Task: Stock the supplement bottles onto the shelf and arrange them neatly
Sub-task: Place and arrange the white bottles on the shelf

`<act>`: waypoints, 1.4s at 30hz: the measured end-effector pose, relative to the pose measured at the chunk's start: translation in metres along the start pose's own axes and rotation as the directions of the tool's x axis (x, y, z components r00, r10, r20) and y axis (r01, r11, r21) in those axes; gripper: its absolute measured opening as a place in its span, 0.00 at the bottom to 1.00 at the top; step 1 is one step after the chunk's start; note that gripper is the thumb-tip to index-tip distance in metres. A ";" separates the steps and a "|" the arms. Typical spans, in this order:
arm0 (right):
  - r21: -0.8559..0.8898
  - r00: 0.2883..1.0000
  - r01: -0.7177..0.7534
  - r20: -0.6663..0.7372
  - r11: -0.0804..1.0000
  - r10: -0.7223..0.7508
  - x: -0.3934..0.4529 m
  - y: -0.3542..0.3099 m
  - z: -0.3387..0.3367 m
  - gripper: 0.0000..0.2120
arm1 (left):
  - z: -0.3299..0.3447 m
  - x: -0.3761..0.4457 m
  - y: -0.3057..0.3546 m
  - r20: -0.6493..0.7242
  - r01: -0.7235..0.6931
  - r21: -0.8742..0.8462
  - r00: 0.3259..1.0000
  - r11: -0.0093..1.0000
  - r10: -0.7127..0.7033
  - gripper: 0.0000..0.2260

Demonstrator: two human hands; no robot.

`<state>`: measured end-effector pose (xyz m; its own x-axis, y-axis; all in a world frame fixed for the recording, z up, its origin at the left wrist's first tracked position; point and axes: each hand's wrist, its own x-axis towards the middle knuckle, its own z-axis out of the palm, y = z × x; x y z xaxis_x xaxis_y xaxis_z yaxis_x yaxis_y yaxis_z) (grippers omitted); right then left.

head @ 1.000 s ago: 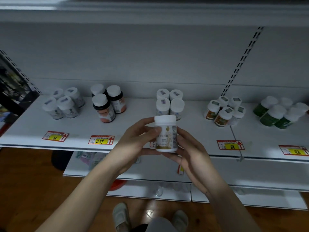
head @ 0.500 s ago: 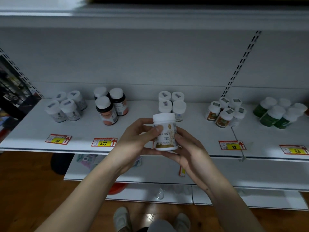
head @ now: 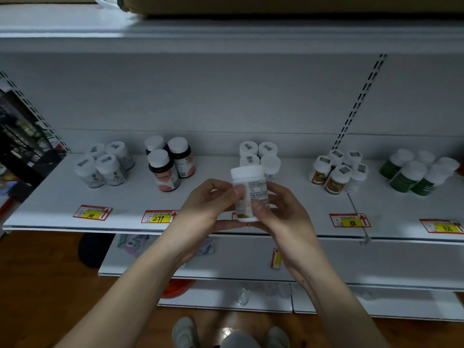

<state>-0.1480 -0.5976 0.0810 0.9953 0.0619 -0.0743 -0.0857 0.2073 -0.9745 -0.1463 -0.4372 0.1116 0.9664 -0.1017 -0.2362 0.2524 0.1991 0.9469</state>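
You hold the white bottle (head: 249,193) upright in front of the shelf (head: 50,202) edge, left hand (head: 208,204) and right hand (head: 281,209) both pinching its sides, likely to face its label before adding it to the 4 white-capped bottles (head: 259,156) directly behind.

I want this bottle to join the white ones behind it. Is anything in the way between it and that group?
Nothing visible blocks it. The white bottle, held by the left hand and right hand, hangs in front of the white bottle group; the shelf beside them looks bare.
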 end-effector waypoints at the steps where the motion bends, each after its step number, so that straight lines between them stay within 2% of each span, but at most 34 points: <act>1: -0.081 0.999 0.031 -0.028 0.996 -0.034 0.000 0.000 0.001 0.22 | 0.002 0.000 0.000 0.003 -0.001 0.015 1.000 1.000 0.001 0.20; 4: -0.244 0.989 0.100 -0.082 0.964 -0.123 -0.002 -0.003 0.005 0.25 | 0.008 0.000 -0.002 -0.006 -0.003 0.072 1.000 0.997 0.004 0.20; 7: -0.295 0.975 0.181 -0.069 0.938 -0.210 -0.004 -0.003 0.008 0.26 | 0.011 0.003 -0.001 -0.037 -0.019 0.065 0.999 0.998 0.022 0.16; 9: -0.234 0.980 0.192 -0.013 0.953 -0.200 -0.005 -0.006 0.009 0.23 | 0.011 0.004 0.000 -0.026 -0.040 0.042 0.999 0.998 0.041 0.18; 11: -0.085 0.988 0.150 0.045 0.985 -0.146 -0.004 -0.010 0.007 0.21 | 0.009 0.005 0.002 -0.021 -0.048 0.006 0.999 0.999 0.048 0.19; 13: 0.021 0.995 0.092 0.041 0.996 -0.093 -0.003 -0.011 0.004 0.21 | 0.008 0.006 0.002 -0.045 -0.035 -0.051 0.998 0.998 0.033 0.18; 16: -0.057 0.990 0.133 -0.038 0.989 -0.136 -0.003 -0.013 0.004 0.18 | 0.010 0.009 0.000 -0.066 -0.020 -0.091 0.998 0.996 0.014 0.18; 20: -0.160 0.967 0.208 -0.115 0.965 -0.228 -0.004 -0.010 0.008 0.26 | 0.014 0.012 -0.002 -0.001 0.009 -0.008 1.000 1.000 -0.009 0.22; 24: -0.260 0.952 0.259 -0.092 0.930 -0.291 -0.005 -0.004 0.011 0.36 | 0.016 0.015 -0.001 0.014 0.000 0.047 1.000 0.999 0.000 0.22; 26: -0.221 0.961 0.237 -0.092 0.946 -0.262 -0.004 -0.007 0.010 0.32 | 0.014 0.016 0.000 0.012 -0.002 0.046 1.000 0.999 0.001 0.22; 30: -0.090 0.989 0.137 -0.036 0.986 -0.141 0.001 -0.012 0.003 0.14 | 0.012 0.018 0.001 -0.029 0.024 -0.065 0.999 0.998 -0.026 0.24; 32: -0.051 0.992 0.119 -0.032 0.992 -0.121 0.002 -0.010 0.002 0.12 | 0.013 0.018 0.000 -0.040 0.037 -0.112 0.998 0.993 -0.042 0.25; 37: -0.100 0.978 0.171 -0.105 0.980 -0.182 -0.002 -0.009 0.003 0.16 | 0.016 0.018 -0.001 0.010 0.049 -0.118 0.999 0.992 -0.049 0.21; 42: -0.188 0.959 0.203 -0.161 0.961 -0.235 -0.007 -0.003 0.004 0.27 | 0.018 0.016 0.000 0.099 0.065 0.024 0.993 0.998 -0.067 0.22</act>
<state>-0.1546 -0.5949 0.0852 0.9815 -0.1468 0.1231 0.1286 0.0281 -0.9913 -0.1320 -0.4567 0.1114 0.9376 -0.2103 -0.2767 0.3135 0.1682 0.9346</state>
